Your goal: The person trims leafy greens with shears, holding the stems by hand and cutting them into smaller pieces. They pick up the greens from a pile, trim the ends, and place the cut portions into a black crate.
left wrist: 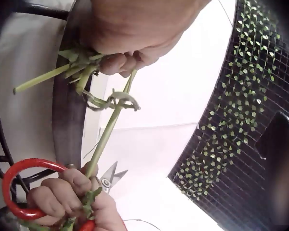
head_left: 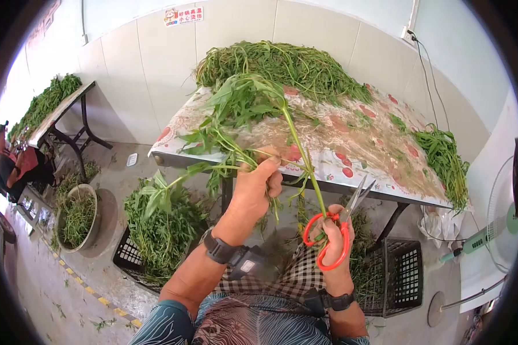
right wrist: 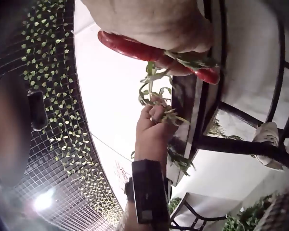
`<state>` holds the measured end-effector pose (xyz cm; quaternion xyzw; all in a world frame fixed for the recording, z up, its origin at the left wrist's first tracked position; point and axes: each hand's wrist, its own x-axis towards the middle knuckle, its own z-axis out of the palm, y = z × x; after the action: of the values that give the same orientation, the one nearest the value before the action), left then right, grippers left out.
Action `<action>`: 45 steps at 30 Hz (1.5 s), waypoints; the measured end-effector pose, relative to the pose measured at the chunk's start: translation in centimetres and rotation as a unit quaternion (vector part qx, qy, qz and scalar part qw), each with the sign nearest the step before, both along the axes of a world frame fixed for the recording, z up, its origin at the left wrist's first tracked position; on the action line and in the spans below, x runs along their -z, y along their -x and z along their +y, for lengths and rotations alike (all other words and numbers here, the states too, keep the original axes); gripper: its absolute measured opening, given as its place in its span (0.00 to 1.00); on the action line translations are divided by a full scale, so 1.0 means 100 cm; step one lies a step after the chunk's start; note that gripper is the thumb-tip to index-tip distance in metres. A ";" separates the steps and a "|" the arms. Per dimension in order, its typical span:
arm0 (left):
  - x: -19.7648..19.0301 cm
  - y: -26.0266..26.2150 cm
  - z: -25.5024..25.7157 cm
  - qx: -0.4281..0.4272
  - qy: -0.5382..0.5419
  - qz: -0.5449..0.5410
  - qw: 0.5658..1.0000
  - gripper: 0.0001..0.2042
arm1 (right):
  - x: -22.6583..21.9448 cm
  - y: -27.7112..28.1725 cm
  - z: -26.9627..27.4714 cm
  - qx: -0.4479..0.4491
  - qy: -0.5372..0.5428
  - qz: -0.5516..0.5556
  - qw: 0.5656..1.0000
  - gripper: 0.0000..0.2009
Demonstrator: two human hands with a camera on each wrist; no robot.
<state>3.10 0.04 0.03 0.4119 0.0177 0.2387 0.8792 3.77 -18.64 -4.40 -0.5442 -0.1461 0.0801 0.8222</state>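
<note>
In the head view my left hand (head_left: 250,192) pinches thin leafy side stems (head_left: 227,141) between thumb and fingers, in front of the table edge. A thick green stem (head_left: 298,144) with a leafy top rises out of my right hand (head_left: 336,236), which grips its lower end. That same hand holds red-handled scissors (head_left: 346,247), fingers through the loops, blades pointing up and slightly parted. The left wrist view shows the stem (left wrist: 106,134) running between both hands, with the scissor blades (left wrist: 113,178) beside it. In the right wrist view, a red handle (right wrist: 130,47) lies under the palm.
A table (head_left: 380,138) with a patterned cover bears a big heap of greens (head_left: 282,66) and a bundle (head_left: 443,161) at its right end. Black crates (head_left: 406,279) flank my lap; the left one holds greens (head_left: 161,230). A fan (head_left: 495,230) stands right; a person (head_left: 11,167) sits far left.
</note>
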 end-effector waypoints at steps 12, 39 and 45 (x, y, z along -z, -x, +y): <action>0.006 0.013 0.009 0.022 0.003 0.001 1.000 0.04 | 0.009 -0.003 -0.005 0.026 0.077 -0.092 0.993 0.12; 0.045 0.047 0.004 0.030 -0.080 0.087 0.993 0.08 | 0.034 0.000 -0.002 -0.009 0.195 -0.156 0.968 0.15; 0.047 0.060 0.003 -0.082 -0.076 0.078 0.991 0.11 | 0.031 -0.006 -0.007 -0.019 0.171 -0.097 0.980 0.15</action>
<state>-2.93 0.34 -4.71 0.4923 0.1020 0.2779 0.8185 4.33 -19.35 -7.51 -0.6788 -0.2198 0.0664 0.6975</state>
